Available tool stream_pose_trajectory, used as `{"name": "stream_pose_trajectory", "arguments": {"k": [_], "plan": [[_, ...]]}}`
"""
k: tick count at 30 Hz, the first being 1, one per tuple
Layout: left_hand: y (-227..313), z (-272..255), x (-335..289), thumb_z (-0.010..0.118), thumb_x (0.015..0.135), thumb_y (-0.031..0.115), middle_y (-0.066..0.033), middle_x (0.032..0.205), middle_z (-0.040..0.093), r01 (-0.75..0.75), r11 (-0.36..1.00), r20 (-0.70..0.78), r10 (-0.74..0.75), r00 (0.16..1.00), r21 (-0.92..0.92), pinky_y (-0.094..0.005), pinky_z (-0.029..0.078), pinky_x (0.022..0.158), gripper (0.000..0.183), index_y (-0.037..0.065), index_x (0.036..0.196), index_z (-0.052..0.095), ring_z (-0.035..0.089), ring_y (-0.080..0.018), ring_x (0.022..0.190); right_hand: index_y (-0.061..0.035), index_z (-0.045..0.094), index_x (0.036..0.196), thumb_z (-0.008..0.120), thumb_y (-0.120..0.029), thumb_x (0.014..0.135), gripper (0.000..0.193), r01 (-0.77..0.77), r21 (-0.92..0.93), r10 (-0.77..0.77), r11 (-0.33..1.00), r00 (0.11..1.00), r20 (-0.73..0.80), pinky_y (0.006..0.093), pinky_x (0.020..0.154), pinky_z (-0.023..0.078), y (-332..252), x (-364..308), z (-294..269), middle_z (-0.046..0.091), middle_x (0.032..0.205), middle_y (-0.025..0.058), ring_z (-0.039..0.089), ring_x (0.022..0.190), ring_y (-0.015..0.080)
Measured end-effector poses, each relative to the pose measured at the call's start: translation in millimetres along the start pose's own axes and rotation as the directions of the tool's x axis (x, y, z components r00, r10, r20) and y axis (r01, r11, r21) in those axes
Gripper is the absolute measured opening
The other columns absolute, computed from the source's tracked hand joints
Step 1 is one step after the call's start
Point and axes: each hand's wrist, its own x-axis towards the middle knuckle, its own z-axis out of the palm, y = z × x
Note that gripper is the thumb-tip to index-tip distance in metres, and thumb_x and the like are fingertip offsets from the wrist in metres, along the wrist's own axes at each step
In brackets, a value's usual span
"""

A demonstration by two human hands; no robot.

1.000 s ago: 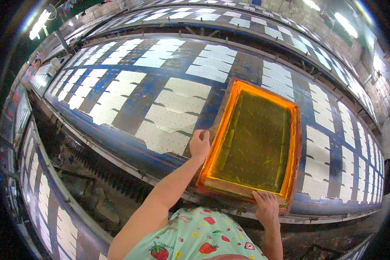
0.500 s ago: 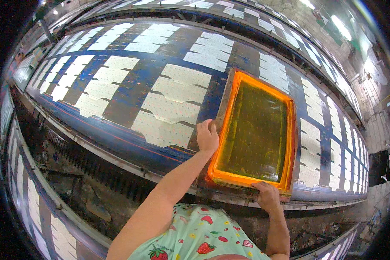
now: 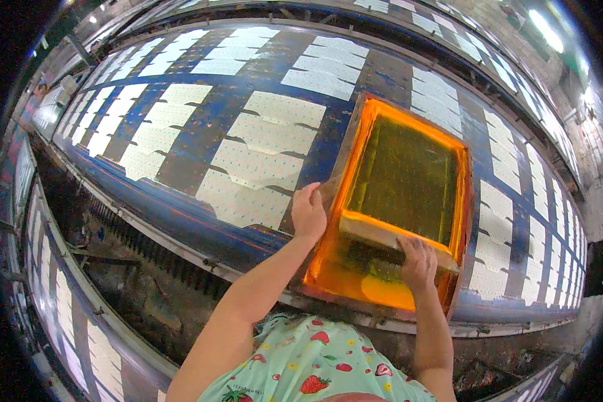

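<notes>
A screen-printing frame [image 3: 463, 191] with bright orange inner edges and a dark yellow-green mesh [image 3: 409, 175] lies on the long table, tilted slightly in view. My left hand [image 3: 309, 213] is closed at its left side, fingers curled by the wooden edge; part of the grip is hidden. Inside the frame, my right hand [image 3: 419, 263] grips a long, pale squeegee [image 3: 370, 232] that spans the mesh from side to side. Glossy yellow-orange ink [image 3: 385, 289] shows on the near part of the mesh. Just left of the frame lie cream printed pieces [image 3: 261, 157] with small coloured marks.
Rows of similar pale pieces [image 3: 331, 67] cover the blue-stained table [image 3: 181, 157]. A metal rail [image 3: 201, 260] runs along its near edge. Another table [image 3: 104, 355] stands at lower left, across a dark gap. More tables lie at the far side, by a wall.
My right hand has moved from the frame's near edge farther in, with the squeegee across the mesh. The mesh nearer me now shows shiny orange. My left hand stays at the frame's side.
</notes>
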Motion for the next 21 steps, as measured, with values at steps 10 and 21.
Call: {"name": "stream_pose_trajectory", "arguments": {"k": [10, 21], "plan": [[6, 2, -2, 0.06, 0.113, 0.017, -0.0177, 0.127, 0.073, 0.066, 0.996, -0.046, -0.063, 0.997, 0.067, -0.0436, 0.053, 0.105, 0.025, 0.003, 0.13, 0.073, 0.069, -0.0353, 0.119, -0.0165, 0.078, 0.127, 0.062, -0.004, 0.09, 0.042, 0.048, -0.148, -0.052, 0.988, 0.998, -0.022, 0.0496, 0.09, 0.059, 161, 177, 61, 0.076, 0.115, 0.015, 0.074, 0.103, 0.0377], [17, 3, 0, 0.062, 0.114, 0.025, -0.0104, 0.1, 0.072, 0.338, 0.94, -0.051, -0.34, 0.939, -0.052, -0.0369, 0.053, 0.091, 0.027, 0.0, 0.118, 0.071, 0.066, -0.0208, 0.097, -0.0165, 0.076, 0.132, 0.061, -0.003, 0.093, 0.044, 0.022, -0.041, -0.024, 0.999, 0.999, -0.039, 0.0521, 0.102, 0.059, 253, 323, 95, 0.079, 0.127, 0.016, 0.075, 0.119, 0.04]]}}
